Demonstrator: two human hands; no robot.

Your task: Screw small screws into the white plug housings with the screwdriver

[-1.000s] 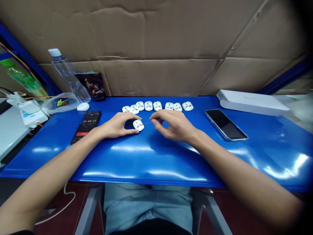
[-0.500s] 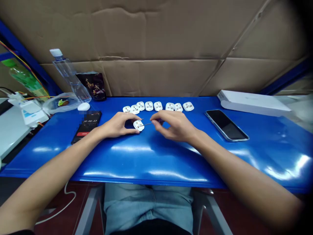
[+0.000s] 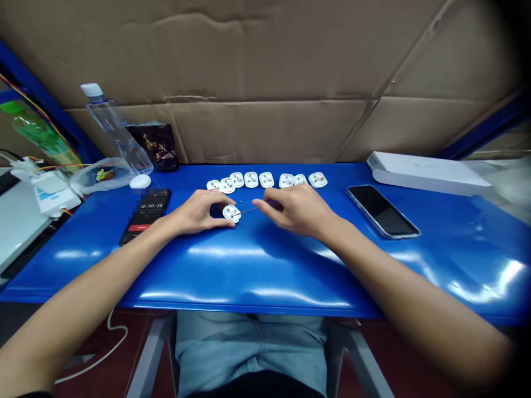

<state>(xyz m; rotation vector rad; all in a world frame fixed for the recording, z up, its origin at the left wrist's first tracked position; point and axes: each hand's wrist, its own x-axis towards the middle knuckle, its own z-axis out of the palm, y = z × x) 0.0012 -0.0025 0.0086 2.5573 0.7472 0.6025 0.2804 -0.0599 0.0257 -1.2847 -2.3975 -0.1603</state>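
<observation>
Between the thumb and fingers of my left hand (image 3: 201, 213) is a small white plastic electrical part (image 3: 231, 209) with metal contacts on its upper face. My right hand (image 3: 296, 209) is closed around a screwdriver, its handle mostly hidden by the fingers. The thin metal shaft (image 3: 248, 210) reaches left, with its tip at the contacts of the held part. Just behind lies a tiny dark piece (image 3: 240, 202), too small to name. Several similar white parts (image 3: 251, 179) stand in a loose row beyond my hands.
On the blue table (image 3: 232, 276), a phone with a running timer (image 3: 145, 213) lies left and a dark-screened phone (image 3: 384, 211) right. Behind stand a white box (image 3: 427, 172), a clear bottle (image 3: 120, 132) and a dark pouch (image 3: 160, 145). Cardboard (image 3: 265, 121) walls off the back.
The held white part has turned a little and sits slightly further left. My right hand has rolled slightly, with the screwdriver tip still at the part.
</observation>
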